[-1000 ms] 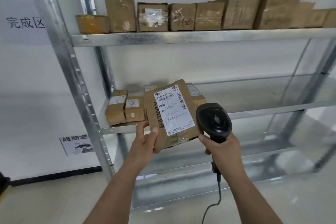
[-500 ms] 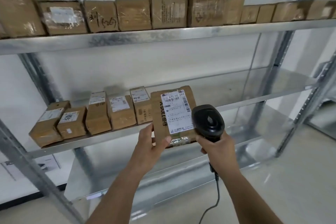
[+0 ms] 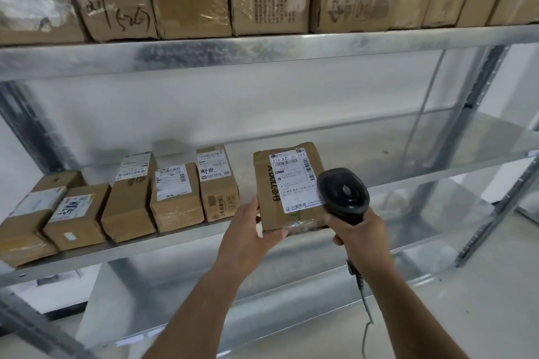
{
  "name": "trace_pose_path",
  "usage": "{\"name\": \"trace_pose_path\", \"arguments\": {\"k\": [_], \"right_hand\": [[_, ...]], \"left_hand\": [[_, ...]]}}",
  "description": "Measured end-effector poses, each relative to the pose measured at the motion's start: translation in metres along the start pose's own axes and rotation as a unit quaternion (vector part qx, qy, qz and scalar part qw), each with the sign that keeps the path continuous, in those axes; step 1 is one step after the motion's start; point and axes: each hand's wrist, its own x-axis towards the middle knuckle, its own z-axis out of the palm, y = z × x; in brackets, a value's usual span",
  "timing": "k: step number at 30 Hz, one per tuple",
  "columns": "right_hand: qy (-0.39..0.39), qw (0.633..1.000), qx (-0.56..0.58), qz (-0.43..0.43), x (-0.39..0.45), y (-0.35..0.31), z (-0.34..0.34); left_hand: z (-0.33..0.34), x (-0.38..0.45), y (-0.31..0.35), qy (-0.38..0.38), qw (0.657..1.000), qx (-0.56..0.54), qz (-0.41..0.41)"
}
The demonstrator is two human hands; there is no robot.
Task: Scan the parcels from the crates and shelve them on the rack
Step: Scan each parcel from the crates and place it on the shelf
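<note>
Nearest the camera, just before the middle shelf [image 3: 393, 160] of the rack, the left hand [image 3: 248, 230] is gripping the labelled parcel [image 3: 287, 186] by its lower left corner, fingers curled beneath, thumb on its front edge. Just right of that parcel, the right hand [image 3: 357, 230] is clenching the black scanner [image 3: 342, 195]. Farther left, five parcels [image 3: 175, 198] are sitting in a row on that shelf.

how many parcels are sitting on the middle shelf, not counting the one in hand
5, in a row at the left of the middle shelf: parcels at. None seem hidden.
</note>
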Motion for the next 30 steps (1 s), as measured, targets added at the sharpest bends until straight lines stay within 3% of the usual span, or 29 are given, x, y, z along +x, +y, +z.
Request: {"name": "trace_pose_path", "arguments": {"k": [16, 21, 30], "right_hand": [[-0.117, 0.986, -0.113, 0.029, 0.112, 0.052, 0.06], [-0.165, 0.975, -0.144, 0.032, 0.131, 0.064, 0.081], [-0.202, 0.968, -0.145, 0.008, 0.173, 0.067, 0.107]], "left_hand": [[0.042, 0.072, -0.057, 0.074, 0.986, 0.046, -0.145], [0.055, 0.075, -0.079, 0.174, 0.962, -0.01, -0.211], [0.069, 0.101, -0.082, 0.308, 0.903, 0.005, -0.299]]}}
